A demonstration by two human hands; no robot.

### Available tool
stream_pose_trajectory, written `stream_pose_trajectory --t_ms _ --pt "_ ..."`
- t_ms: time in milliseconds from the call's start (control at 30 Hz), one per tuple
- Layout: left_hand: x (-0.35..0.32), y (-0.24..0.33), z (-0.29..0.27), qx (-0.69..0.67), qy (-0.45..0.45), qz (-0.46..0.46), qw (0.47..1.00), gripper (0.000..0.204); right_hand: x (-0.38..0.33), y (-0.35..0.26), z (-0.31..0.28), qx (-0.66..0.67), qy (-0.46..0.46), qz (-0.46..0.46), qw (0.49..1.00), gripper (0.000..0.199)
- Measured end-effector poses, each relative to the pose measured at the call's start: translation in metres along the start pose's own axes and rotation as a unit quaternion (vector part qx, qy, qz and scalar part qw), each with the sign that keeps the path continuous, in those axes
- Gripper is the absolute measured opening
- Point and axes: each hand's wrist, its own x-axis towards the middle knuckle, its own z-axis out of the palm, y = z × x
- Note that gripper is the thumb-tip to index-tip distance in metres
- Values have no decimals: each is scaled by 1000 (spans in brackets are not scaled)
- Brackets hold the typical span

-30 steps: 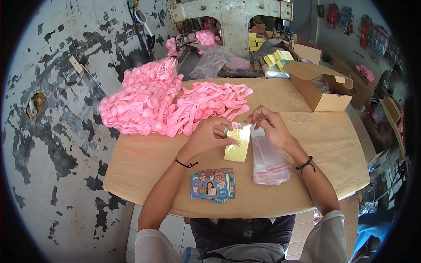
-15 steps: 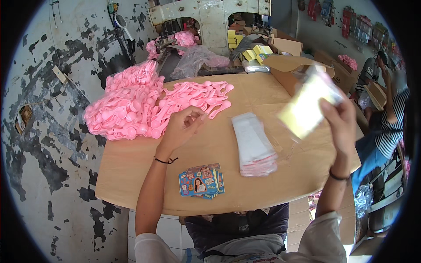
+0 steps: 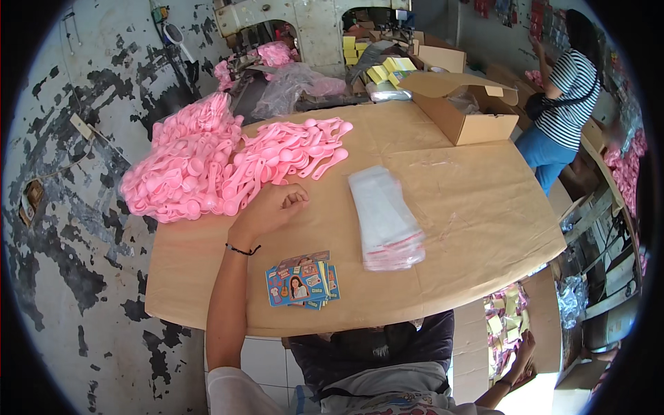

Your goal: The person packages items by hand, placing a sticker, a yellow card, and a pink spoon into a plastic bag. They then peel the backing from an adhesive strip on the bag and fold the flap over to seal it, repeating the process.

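Observation:
My left hand hovers above the table just in front of the loose pink measuring spoons. Its fingers are loosely bent and nothing shows in them. Down at the lower right, my right hand reaches over an open carton of yellow-and-pink packets. The fingers there look stretched out, with no packet visible in them. On the table between my arms lie a small pile of blue printed cards and a stack of clear plastic bags.
A large bag of pink spoons sits at the table's left edge. An open cardboard box stands at the far right corner. Behind the table is a heavy metal machine frame. A person in a striped shirt stands at the right.
My right hand has gone from above the table's right side down to the carton, and the yellow packet has left it. My left hand has barely moved. The person in stripes now stands upright.

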Motion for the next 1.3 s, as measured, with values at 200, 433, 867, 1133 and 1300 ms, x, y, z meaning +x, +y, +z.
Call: stream_pose_trajectory --t_ms 200,433,867,1133,1300 --pt "8 25 13 -118 -106 26 987 24 -185 -250 128 12 -70 -366 928 24" --pt "-5 19 8 -148 -158 62 974 31 -285 -387 328 -205 -373 -589 687 44" --pt "-5 43 -6 -133 -101 13 986 32 -270 -410 377 -123 -438 -487 745 32" --pt "-9 39 3 -404 -152 125 893 61 -377 -443 427 124 -616 -521 577 13" --pt "-4 49 -9 -589 -7 -35 807 58 -426 -457 446 74 -566 -566 595 16"
